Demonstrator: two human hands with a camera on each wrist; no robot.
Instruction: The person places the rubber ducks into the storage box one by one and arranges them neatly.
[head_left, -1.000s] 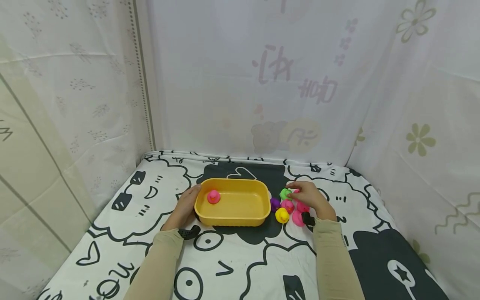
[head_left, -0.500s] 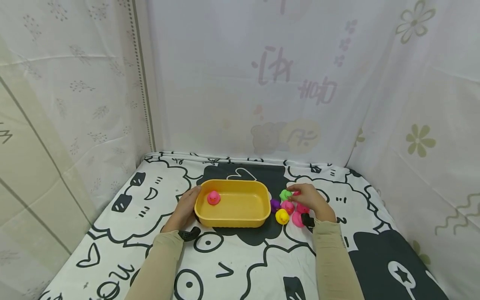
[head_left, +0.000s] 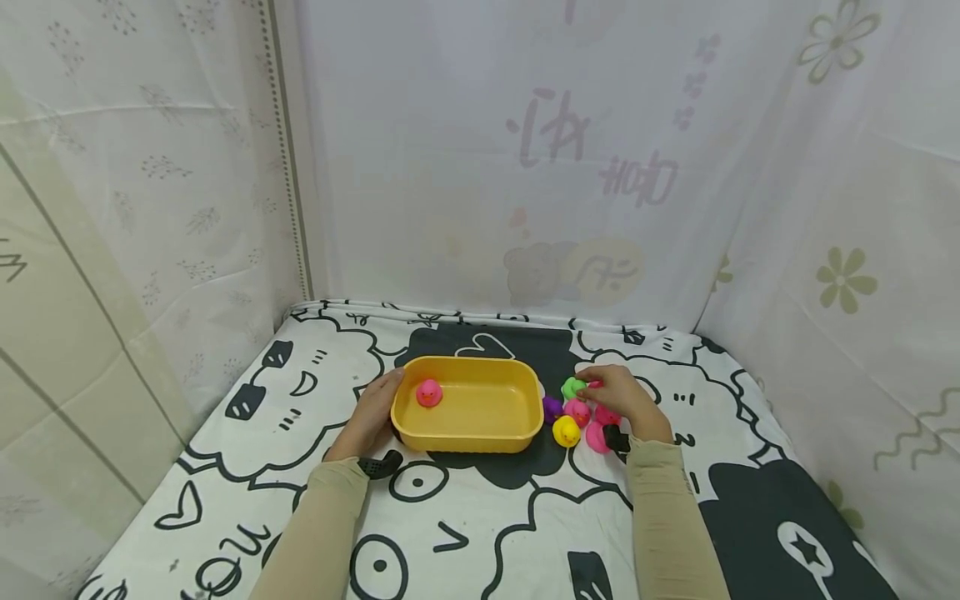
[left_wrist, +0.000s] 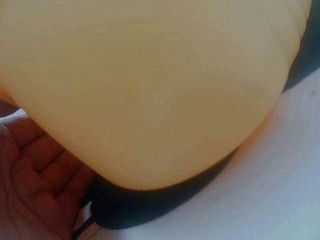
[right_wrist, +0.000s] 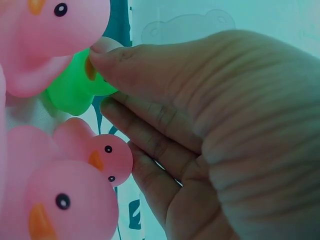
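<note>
A yellow plastic basin (head_left: 480, 444) stands in the middle of the head view, with one pink rubber duck (head_left: 428, 392) inside at its left. My left hand (head_left: 369, 415) rests along the basin's left side, fingers reaching up to the rim. In the left wrist view its palm (left_wrist: 30, 175) lies beside the basin wall (left_wrist: 150, 100), fingers partly hidden behind it. To the right of the basin, my right hand (head_left: 618, 394) pinches a green rubber duck (head_left: 573, 388). The right wrist view shows the thumb on the green duck's (right_wrist: 70, 90) head, over its beak.
Close around the right hand sit a purple duck (head_left: 552, 408), a yellow duck (head_left: 566, 432) and several pink ducks (head_left: 577, 412). A small pink duck (right_wrist: 112, 155) is near the lower fingers. Patterned cloth (head_left: 420, 533) covers the surface; pale curtains (head_left: 420, 167) hang behind and at both sides.
</note>
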